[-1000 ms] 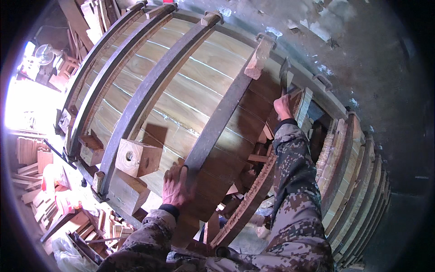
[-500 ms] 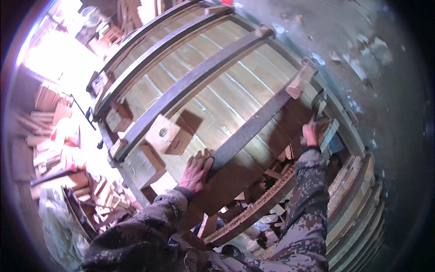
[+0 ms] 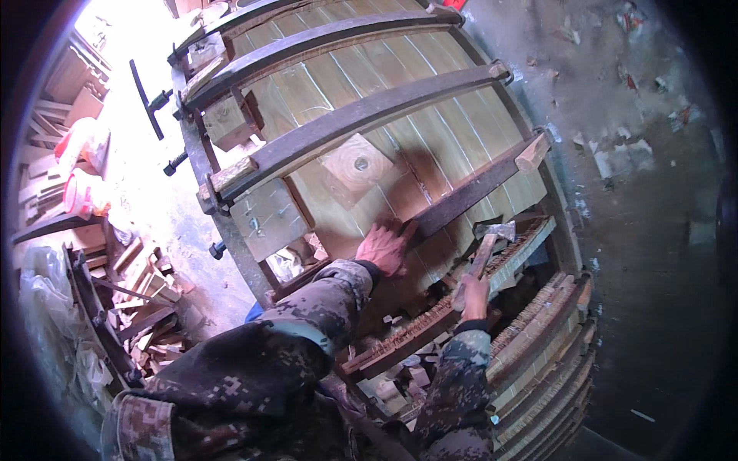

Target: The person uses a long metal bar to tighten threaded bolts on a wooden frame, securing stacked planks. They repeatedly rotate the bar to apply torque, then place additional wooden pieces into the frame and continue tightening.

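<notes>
My left hand (image 3: 383, 247) is closed over the near end of a dark clamp bar (image 3: 469, 194), which lies across a pale panel of joined boards (image 3: 338, 81). My right hand (image 3: 472, 294) grips a hammer (image 3: 482, 258) by its wooden handle. The metal head sits apart from the bar, over the panel's near right edge, beside a curved rough-edged wooden rail (image 3: 523, 252). At the bar's far end a small wooden wedge block (image 3: 532, 154) is lodged. A square wooden block with a round hole or knot (image 3: 357, 164) rests on the panel, left of the bar.
More dark bars (image 3: 338, 127) cross the panel, with threaded clamp screws (image 3: 175, 163) along its left side. Scrap wood (image 3: 146, 300) and a clear plastic bag (image 3: 50, 307) lie at the left. Slatted boards are stacked (image 3: 538, 369) at the near right. Debris litters the floor (image 3: 638, 253).
My right hand has drawn the hammer back from near the wedge block, toward me and leftward. The whole view has shifted. My left hand stays at the bar's near end.
</notes>
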{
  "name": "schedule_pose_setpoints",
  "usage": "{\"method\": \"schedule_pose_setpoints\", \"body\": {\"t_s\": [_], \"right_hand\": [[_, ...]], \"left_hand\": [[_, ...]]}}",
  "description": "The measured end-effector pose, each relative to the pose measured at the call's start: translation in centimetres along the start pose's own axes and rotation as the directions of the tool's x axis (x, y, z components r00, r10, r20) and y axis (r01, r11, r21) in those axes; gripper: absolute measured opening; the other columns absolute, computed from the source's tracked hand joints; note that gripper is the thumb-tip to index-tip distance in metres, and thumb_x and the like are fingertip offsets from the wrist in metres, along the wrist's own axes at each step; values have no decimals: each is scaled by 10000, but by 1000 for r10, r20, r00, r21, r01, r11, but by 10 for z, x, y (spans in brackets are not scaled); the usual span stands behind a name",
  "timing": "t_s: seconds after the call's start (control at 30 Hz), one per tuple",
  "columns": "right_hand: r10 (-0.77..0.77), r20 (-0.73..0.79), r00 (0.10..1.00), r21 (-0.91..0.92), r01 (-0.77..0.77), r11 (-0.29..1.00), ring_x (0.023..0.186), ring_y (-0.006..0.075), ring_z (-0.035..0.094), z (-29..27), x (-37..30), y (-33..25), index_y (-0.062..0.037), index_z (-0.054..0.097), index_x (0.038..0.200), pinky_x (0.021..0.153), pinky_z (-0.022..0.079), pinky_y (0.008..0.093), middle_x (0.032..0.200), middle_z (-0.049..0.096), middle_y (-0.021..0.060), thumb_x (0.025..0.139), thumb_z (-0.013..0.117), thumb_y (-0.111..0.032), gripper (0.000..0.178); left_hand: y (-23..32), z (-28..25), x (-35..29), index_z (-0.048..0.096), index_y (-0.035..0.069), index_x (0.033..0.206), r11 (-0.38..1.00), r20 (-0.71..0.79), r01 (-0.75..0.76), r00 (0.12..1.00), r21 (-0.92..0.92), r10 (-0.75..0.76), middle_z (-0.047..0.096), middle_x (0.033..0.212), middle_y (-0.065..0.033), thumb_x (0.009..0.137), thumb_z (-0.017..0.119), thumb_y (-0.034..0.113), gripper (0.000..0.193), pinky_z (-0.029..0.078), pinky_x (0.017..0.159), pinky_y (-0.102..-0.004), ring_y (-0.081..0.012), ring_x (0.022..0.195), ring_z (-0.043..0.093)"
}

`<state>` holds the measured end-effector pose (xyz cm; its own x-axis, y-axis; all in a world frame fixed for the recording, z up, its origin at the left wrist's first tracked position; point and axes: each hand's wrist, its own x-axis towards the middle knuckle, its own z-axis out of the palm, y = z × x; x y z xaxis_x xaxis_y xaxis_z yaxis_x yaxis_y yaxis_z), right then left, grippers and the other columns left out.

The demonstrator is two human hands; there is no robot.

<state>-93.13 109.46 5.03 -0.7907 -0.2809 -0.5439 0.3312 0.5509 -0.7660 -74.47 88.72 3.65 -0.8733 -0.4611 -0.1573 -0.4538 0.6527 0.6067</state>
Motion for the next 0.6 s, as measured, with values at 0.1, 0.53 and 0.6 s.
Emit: {"method": "schedule_pose_setpoints", "body": {"t_s": [0.1, 0.53, 0.6], "right_hand": [[-57, -29, 998, 72, 59, 996, 488, 182, 545, 28, -83, -26, 61, 466, 1194, 434, 469, 343, 793, 570, 92, 845, 596, -37, 385], [-100, 84, 991, -333, 122, 935, 425, 215, 532, 210, -79, -110, -4, 480, 977, 353, 418, 372, 658, 552, 98, 877, 583, -149, 203], [80, 235, 969, -344, 6, 939, 438, 202, 522, 218, -68, -115, -35, 507, 913, 357, 397, 360, 651, 549, 93, 879, 579, -174, 160]], "left_hand": [[-14, -7, -5, 435, 47, 1376, 990, -42, -15, 999, -143, 9, 556, 1191, -238, 677, 661, 296, 775, 419, 991, -477, -414, 1100, 535], [-122, -178, -250, 576, 39, 1231, 855, -361, -334, 913, -397, 189, 597, 1125, -189, 798, 649, 97, 443, 462, 943, -446, -371, 1076, 553], [-153, -210, -302, 611, 32, 1171, 884, -460, -309, 879, -351, 124, 617, 1091, -180, 802, 645, 46, 370, 481, 915, -437, -366, 1043, 577]]}}
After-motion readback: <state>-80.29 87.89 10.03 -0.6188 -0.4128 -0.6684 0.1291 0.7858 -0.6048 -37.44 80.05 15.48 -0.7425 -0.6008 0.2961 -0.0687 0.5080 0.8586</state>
